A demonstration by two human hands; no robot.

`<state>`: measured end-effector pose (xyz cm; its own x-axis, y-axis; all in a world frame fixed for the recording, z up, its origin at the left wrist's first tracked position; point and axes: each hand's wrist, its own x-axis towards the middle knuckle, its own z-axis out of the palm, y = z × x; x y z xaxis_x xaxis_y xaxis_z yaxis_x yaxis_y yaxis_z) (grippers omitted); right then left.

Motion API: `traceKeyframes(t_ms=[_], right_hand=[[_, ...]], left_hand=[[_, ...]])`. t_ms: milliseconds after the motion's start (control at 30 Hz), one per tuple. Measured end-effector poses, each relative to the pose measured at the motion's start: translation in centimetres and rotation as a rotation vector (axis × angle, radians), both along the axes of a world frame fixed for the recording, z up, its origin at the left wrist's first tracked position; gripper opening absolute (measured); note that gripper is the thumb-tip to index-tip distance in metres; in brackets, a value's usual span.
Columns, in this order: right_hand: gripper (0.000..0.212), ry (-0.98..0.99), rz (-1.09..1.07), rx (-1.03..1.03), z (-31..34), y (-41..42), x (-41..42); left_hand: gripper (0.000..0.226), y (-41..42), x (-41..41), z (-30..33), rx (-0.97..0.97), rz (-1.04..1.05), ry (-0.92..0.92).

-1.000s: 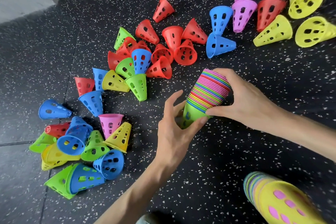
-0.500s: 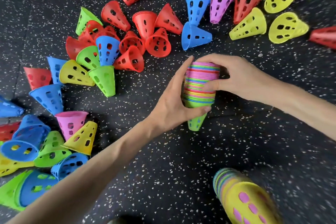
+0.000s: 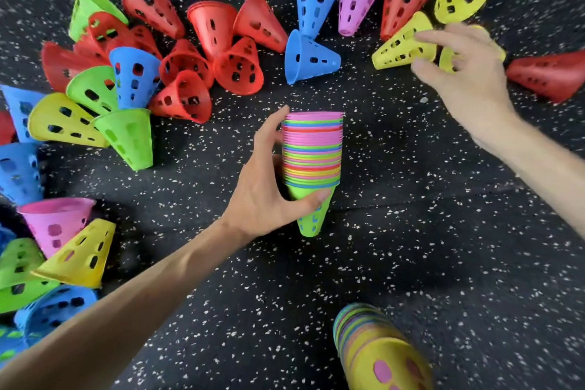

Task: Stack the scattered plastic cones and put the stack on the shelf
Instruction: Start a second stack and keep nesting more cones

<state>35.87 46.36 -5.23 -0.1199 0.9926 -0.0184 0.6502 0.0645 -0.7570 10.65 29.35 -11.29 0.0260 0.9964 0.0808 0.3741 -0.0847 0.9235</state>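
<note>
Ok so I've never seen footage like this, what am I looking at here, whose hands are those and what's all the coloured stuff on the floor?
This comes from a camera worn on a person's head, looking down at their own bare hands. No machine is involved. The left hand grips a multicoloured stack of nested cones, wide ends up. The right hand reaches with fingers spread toward a yellow cone lying on its side. Loose perforated plastic cones lie scattered on the speckled black floor. A second stack lies near the bottom edge.
</note>
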Motion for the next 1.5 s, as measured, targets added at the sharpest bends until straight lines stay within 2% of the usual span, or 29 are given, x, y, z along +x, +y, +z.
traceKeyframes(t_ms=[100,300,367,467,700,933,1100,1333,1500], right_hand=[[0.032,0.013,0.021,-0.088,-0.8,0.5,-0.5],[0.021,0.137,-0.051,0.055,-0.3,-0.6,-1.9],[0.021,0.193,0.001,0.055,0.5,-1.5,-2.8],[0.037,0.273,0.11,0.005,2.0,-3.0,-4.0],[0.024,0.248,0.362,-0.083,3.2,-5.4,-5.8],[0.023,0.213,0.469,-0.186,3.0,-7.0,-6.2],[0.041,0.152,0.507,-0.211,3.3,-8.1,-5.7],[0.094,-0.149,0.622,-0.069,2.3,-10.8,-5.4],[0.097,-0.186,0.584,-0.055,1.8,-11.0,-5.2]], left_hand=[[0.107,0.0,0.0,-0.1,-0.009,0.006,0.018],[0.107,-0.1,0.0,-0.1,-0.045,0.026,0.021],[0.108,0.0,0.1,-0.1,-0.044,0.024,0.04],[0.109,-0.1,0.1,0.0,-0.053,0.02,0.066],[0.107,-0.4,0.4,0.8,-0.053,0.0,0.122],[0.11,-0.4,0.4,1.1,-0.068,-0.047,0.122],[0.118,-1.2,0.8,1.3,-0.097,-0.008,0.121],[0.115,-2.3,1.1,1.6,-0.142,0.015,0.131],[0.11,-2.4,-0.4,1.4,-0.116,0.031,0.156]])
